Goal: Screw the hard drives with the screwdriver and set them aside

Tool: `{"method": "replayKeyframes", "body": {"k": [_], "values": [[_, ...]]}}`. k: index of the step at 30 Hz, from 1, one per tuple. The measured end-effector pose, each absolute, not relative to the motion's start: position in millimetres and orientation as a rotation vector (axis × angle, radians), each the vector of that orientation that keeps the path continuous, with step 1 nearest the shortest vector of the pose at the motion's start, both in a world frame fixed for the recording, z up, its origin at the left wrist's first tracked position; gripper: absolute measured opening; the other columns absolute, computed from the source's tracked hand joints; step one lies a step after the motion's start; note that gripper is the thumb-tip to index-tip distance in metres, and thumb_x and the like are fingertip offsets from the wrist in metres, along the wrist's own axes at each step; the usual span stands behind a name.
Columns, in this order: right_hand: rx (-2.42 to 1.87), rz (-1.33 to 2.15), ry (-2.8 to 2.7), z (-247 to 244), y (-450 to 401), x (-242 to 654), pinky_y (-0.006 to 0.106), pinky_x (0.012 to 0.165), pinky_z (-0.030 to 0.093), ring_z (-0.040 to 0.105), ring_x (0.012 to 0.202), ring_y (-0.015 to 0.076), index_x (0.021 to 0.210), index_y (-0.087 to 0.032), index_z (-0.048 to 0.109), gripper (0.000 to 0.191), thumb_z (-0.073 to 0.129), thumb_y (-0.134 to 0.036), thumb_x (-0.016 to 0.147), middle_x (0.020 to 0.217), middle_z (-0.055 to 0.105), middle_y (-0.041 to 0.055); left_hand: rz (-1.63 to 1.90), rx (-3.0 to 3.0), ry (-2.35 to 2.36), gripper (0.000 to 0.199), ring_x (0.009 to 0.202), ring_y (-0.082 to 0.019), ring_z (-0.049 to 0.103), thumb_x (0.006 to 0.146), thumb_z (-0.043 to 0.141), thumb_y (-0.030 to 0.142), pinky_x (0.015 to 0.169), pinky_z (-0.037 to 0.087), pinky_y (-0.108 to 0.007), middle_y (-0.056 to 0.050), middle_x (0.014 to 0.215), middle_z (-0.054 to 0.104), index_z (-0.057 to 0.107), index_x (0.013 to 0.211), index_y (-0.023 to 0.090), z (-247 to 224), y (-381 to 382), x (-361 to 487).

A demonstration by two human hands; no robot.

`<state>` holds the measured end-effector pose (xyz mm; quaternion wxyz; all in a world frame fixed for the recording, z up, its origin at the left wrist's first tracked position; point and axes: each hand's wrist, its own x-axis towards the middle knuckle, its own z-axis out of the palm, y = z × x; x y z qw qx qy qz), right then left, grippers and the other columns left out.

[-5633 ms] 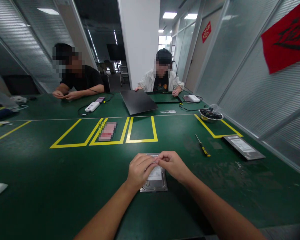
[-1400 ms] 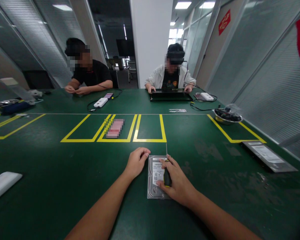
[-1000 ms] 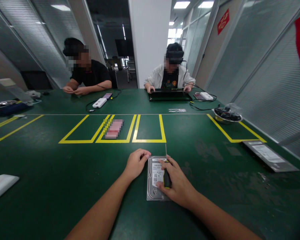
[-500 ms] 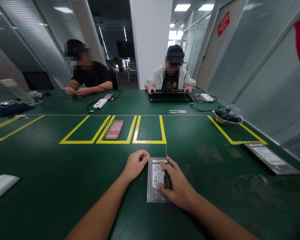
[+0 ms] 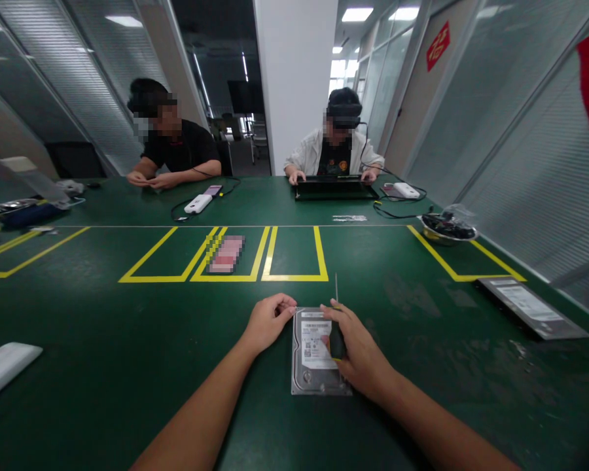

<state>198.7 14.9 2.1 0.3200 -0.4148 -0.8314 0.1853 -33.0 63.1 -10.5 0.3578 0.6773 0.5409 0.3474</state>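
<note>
A silver hard drive (image 5: 317,379) with a white label lies flat on the green table in front of me. My left hand (image 5: 269,322) is at its far left corner, fingers curled and thumb and fingertips against that corner. In my right hand (image 5: 356,343) is a screwdriver (image 5: 338,341) with a dark handle and yellow trim. Its thin metal shaft points away from me, past the drive's far edge. The right hand hovers over or rests on the drive's right side; which one I cannot tell, and it hides part of the label.
Yellow tape (image 5: 294,279) marks boxes across the table; a pinkish blurred rectangle (image 5: 227,254) lies in one. At right are a dark flat unit (image 5: 533,307) and a metal bowl (image 5: 449,230) of black parts. A white object (image 5: 7,367) lies left. Two people sit opposite; one holds a dark panel (image 5: 336,188).
My right hand has moved slightly right and away from me with the screwdriver, its shaft now farther right. More of the drive's label and right side shows. My left hand stays at the corner.
</note>
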Motion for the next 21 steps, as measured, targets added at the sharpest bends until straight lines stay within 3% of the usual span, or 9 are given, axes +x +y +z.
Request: {"method": "replayKeyframes", "body": {"k": [5, 7, 11, 17, 21], "values": [[-1.069, 0.498, -2.033, 33.1, 20.2, 203.1, 0.04, 0.09, 0.051, 0.06, 0.103, 0.0226, 0.132, -0.023, 0.049, 0.041, 0.049, -0.028, 0.092, 0.11, 0.064, 0.0091, 0.905, 1.739, 1.392, 0.019, 0.075, -0.017, 0.063, 0.085, 0.058, 0.028, 0.069, 0.048, -0.027, -0.004, 0.084, 0.07, 0.067, 0.096, 0.016, -14.3, 64.0, -34.0], [-1.095, 0.475, -1.935, 50.2, 22.6, 201.6, 0.037, 0.083, 0.052, 0.059, 0.096, 0.0209, 0.13, -0.024, 0.054, 0.039, 0.05, -0.034, 0.092, 0.104, 0.06, 0.0082, 0.898, 1.751, 1.384, 0.02, 0.075, -0.017, 0.064, 0.085, 0.056, 0.027, 0.069, 0.048, -0.027, -0.004, 0.084, 0.07, 0.067, 0.098, 0.016, -14.1, 64.3, -34.0], [-1.063, 0.446, -1.878, 80.8, 34.8, 195.0, 0.035, 0.082, 0.05, 0.059, 0.091, 0.0189, 0.116, -0.022, 0.062, 0.03, 0.053, -0.036, 0.091, 0.098, 0.058, 0.0065, 0.876, 1.81, 1.383, 0.019, 0.077, -0.017, 0.064, 0.087, 0.054, 0.025, 0.071, 0.048, -0.028, -0.004, 0.086, 0.07, 0.067, 0.098, 0.017, -10.8, 63.8, -33.7], [-1.107, 0.493, -1.746, 101.4, 57.0, 177.4, 0.025, 0.058, 0.048, 0.06, 0.063, 0.0134, 0.126, -0.021, 0.045, 0.05, 0.065, -0.037, 0.082, 0.076, 0.062, -0.0002, 0.884, 1.849, 1.396, 0.02, 0.081, -0.018, 0.064, 0.087, 0.052, 0.024, 0.074, 0.047, -0.028, -0.004, 0.091, 0.071, 0.068, 0.097, 0.018, -8.5, 62.8, -32.8], [-1.036, 0.445, -1.788, 101.1, 63.6, 163.1, 0.025, 0.059, 0.048, 0.058, 0.062, 0.0116, 0.123, -0.025, 0.047, 0.042, 0.062, -0.036, 0.085, 0.077, 0.061, -0.0015, 0.894, 1.844, 1.392, 0.019, 0.081, -0.018, 0.064, 0.086, 0.053, 0.023, 0.075, 0.047, -0.028, -0.004, 0.09, 0.071, 0.068, 0.097, 0.018, -9.2, 63.6, -32.3]]}}
